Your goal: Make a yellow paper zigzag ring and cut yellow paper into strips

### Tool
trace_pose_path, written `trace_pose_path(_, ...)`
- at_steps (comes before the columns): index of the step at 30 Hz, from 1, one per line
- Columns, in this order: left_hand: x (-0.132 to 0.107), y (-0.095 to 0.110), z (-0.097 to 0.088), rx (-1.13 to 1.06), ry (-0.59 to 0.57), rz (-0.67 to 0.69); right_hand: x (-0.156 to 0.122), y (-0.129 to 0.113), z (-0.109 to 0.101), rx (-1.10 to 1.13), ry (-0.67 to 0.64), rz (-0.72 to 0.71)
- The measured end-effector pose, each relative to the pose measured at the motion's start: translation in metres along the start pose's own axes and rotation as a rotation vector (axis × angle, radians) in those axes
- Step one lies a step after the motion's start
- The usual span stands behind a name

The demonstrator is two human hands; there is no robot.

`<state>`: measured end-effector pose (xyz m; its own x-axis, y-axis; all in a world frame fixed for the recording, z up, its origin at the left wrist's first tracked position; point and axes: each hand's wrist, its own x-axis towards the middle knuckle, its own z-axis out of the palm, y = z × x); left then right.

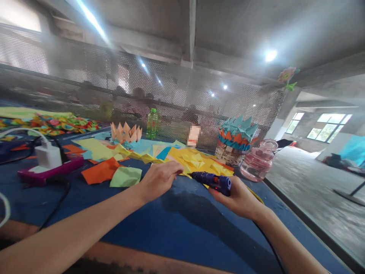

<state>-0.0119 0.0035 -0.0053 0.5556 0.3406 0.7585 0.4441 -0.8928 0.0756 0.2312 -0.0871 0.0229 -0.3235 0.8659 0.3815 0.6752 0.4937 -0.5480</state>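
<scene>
- My right hand is gripping the dark-blue glue gun, holding it above the blue table.
- The gun's long axis is running crosswise, its nozzle pointing leftward, just beside my left hand's fingertips.
- My left hand is hovering with its fingers drawn together; whether they are pinching anything, I cannot tell.
- Yellow paper is lying just beyond the nozzle.

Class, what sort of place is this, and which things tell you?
Probably a craft workspace in a bare concrete building: coloured paper covers part of a blue table, the right hand holds what looks like a glue gun, and the ceiling looks unfinished.
</scene>
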Motion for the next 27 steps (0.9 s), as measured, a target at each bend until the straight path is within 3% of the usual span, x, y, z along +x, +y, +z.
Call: trace_pose_path(27, -0.0004, 0.0016, -0.0043, 0.049, 0.079, 0.132, -0.0002, -0.0006, -0.0016, -0.071, -0.009, -0.013)
